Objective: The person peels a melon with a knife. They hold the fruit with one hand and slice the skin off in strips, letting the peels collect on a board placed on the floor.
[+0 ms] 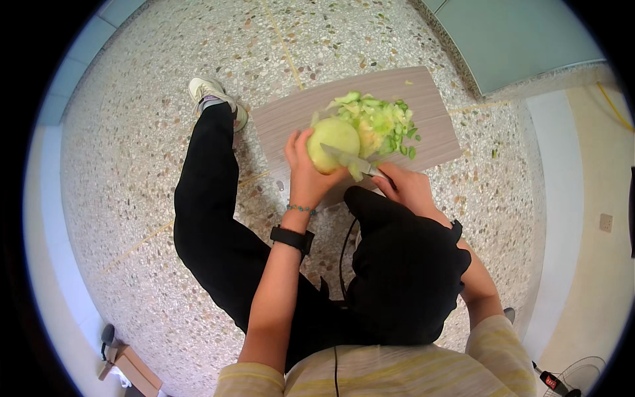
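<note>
My left hand (310, 171) steadies a large, round, pale green fruit or vegetable (337, 134), its surface smooth and peeled-looking. My right hand (407, 186) grips the handle of a kitchen knife (367, 166). The blade lies across the lower front of the round piece, and pale shavings cling to it. Just beyond the knife, a heap of green peelings and pale scraps (379, 119) covers part of a wood-grain tabletop (426, 99). The blade's edge and exact contact with the flesh are blurred.
The low table stands on a speckled terrazzo floor (149, 124). My black-trousered left leg (208, 173) and a light shoe (206, 89) are left of it. A grey-green panel (521, 39) rises at the upper right. A cardboard box (131, 367) sits at the lower left.
</note>
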`<state>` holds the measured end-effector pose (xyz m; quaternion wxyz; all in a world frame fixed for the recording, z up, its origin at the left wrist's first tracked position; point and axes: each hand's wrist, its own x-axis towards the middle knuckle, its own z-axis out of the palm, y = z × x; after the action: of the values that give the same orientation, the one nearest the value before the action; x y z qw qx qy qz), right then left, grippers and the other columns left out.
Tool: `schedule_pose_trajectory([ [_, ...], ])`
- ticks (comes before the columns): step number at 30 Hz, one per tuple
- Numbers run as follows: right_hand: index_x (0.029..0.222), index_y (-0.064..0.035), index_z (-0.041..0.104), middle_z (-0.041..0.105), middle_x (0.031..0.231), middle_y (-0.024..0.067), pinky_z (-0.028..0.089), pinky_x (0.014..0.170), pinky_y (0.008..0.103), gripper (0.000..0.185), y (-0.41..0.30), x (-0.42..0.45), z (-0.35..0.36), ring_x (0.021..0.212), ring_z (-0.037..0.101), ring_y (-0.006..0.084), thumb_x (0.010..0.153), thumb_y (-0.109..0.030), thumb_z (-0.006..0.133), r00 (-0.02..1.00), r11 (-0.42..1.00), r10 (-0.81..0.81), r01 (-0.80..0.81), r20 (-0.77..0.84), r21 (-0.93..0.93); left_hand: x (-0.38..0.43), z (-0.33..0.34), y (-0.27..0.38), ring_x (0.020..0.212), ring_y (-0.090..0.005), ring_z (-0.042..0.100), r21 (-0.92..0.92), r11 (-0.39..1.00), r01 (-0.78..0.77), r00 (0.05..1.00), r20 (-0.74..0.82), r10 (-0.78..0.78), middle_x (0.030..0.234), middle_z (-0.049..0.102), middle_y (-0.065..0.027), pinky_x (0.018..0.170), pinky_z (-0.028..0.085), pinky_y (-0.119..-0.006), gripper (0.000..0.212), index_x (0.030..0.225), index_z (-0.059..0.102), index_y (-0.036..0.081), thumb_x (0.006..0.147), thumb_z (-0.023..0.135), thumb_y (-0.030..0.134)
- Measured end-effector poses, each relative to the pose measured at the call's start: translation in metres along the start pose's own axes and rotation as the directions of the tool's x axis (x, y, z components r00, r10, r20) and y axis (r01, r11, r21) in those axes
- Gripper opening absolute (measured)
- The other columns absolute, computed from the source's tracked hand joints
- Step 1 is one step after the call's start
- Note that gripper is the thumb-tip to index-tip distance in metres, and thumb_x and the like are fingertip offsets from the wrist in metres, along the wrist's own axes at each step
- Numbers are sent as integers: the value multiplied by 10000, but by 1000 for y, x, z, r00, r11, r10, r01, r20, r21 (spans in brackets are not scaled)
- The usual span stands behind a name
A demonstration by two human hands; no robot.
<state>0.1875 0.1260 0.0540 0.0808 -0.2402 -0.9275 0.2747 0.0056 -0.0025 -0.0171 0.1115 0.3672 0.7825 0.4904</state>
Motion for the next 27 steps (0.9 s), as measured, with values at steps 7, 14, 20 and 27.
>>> schedule_pose_trajectory([
  [7, 973, -136, 613, 622, 837, 77, 496, 574, 413, 218, 3, -3, -7, 715, 641, 324, 933, -348, 641, 990, 986, -137, 135, -22, -96, -1, 0, 4, 1321, -407, 403, -76, 996, 40, 999, 5, -40, 1413, 363, -216, 1062, 433, -452, 1002, 1407, 367, 75, 586, 929, 194],
  [14, 953, -135, 608, 609, 813, 62, 497, 555, 405, 224, 7, -5, 0, 694, 643, 305, 930, -354, 650, 984, 979, -168, 158, -66, -132, 2, 1, 5, 1298, -387, 435, -73, 994, 76, 997, -2, -77, 1385, 417, -188, 1051, 445, -447, 970, 1406, 396, 71, 587, 909, 150],
  [20, 899, -136, 582, 597, 797, 49, 494, 536, 402, 247, 1, 2, 6, 674, 639, 290, 934, -373, 643, 981, 967, -177, 157, -84, -199, 2, 2, 6, 1296, -391, 438, -92, 993, 80, 997, -6, -81, 1380, 418, -190, 1054, 443, -446, 966, 1421, 385, 77, 596, 886, 127],
  [27, 901, -139, 574, 603, 802, 51, 497, 541, 408, 270, -6, 9, 12, 677, 641, 289, 950, -402, 610, 984, 964, -156, 133, -83, -231, 1, 3, 6, 1293, -391, 434, -91, 994, 58, 998, -19, -60, 1372, 421, -188, 1054, 440, -440, 935, 1418, 382, 70, 611, 852, 94],
])
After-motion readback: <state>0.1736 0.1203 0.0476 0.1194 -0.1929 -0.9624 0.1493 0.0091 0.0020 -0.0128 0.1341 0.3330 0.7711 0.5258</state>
